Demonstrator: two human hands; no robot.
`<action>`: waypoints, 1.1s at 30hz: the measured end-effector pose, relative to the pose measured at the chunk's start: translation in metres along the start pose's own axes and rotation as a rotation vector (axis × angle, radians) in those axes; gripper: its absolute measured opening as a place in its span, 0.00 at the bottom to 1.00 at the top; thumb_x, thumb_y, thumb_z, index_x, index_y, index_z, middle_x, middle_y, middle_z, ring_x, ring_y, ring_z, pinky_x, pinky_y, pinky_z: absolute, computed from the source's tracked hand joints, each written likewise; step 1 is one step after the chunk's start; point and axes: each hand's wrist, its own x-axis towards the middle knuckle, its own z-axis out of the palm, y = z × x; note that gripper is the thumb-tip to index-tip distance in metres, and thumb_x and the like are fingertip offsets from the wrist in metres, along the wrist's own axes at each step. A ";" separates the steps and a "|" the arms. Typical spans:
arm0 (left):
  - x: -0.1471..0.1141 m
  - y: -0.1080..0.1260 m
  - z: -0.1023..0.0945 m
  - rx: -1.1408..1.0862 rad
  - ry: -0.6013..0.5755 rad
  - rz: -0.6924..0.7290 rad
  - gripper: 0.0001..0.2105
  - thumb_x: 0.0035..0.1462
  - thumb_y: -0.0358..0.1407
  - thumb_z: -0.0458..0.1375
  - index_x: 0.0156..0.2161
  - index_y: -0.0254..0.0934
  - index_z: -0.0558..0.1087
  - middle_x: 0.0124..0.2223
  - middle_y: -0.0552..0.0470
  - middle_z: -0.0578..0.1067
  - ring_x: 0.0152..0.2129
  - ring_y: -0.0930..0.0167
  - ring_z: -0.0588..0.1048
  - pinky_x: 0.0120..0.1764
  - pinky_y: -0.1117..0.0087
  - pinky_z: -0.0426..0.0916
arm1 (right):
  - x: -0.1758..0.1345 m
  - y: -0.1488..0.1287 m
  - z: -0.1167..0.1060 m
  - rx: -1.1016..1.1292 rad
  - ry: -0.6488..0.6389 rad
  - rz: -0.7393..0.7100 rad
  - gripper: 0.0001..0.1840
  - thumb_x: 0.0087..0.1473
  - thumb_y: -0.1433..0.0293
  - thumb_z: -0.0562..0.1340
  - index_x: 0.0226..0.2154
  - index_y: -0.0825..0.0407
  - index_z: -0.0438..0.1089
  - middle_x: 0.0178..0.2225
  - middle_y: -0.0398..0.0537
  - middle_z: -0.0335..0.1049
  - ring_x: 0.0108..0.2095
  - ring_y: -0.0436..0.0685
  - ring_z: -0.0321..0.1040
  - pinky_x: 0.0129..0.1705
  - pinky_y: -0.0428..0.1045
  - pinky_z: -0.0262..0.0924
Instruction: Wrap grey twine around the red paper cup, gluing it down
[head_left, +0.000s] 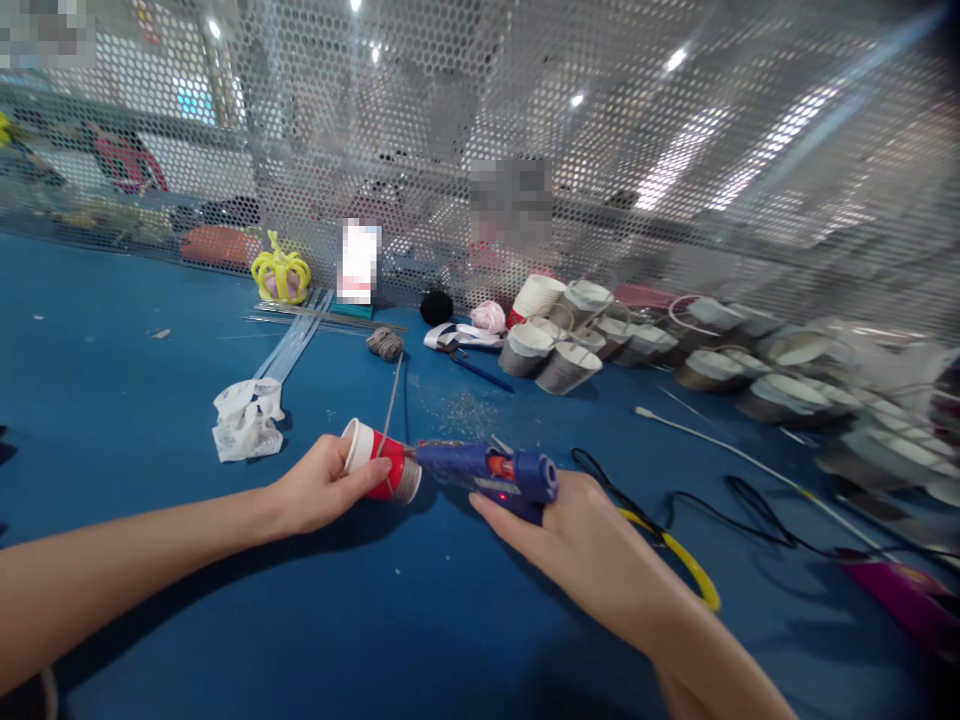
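My left hand (322,485) is closed around a red and white paper cup (361,446), which lies tilted on its side with its mouth toward the left. Grey yarn is wound around the cup's base end, and a strand runs up from it to a small ball of grey yarn (385,343). In my right hand (577,530) is a blue hot glue gun (472,468) with a small red light on its side. Its nozzle points left and meets or nearly touches the yarn-wrapped end of the cup; I cannot tell which.
Several yarn-wrapped cups (568,368) stand along the back right. Crumpled white plastic (247,420) lies left, near clear glue sticks (300,335). A yellow-handled tool (690,565) and black cables (757,510) lie right. A perforated metal screen (420,130) bounds the blue table (360,620).
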 end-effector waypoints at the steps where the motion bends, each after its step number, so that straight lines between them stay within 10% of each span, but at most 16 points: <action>1: 0.000 0.000 0.000 0.014 0.003 0.007 0.16 0.54 0.42 0.48 0.32 0.30 0.71 0.26 0.53 0.71 0.23 0.74 0.67 0.28 0.76 0.63 | 0.000 0.001 0.000 0.006 -0.009 0.006 0.12 0.47 0.64 0.55 0.19 0.53 0.63 0.18 0.41 0.63 0.19 0.49 0.57 0.19 0.43 0.54; 33: -0.001 -0.001 0.001 0.121 0.027 0.023 0.15 0.53 0.40 0.47 0.24 0.31 0.66 0.20 0.57 0.60 0.19 0.77 0.58 0.22 0.77 0.57 | 0.023 0.013 0.009 0.311 -0.119 0.155 0.14 0.45 0.60 0.57 0.18 0.52 0.59 0.11 0.40 0.59 0.12 0.48 0.57 0.18 0.45 0.55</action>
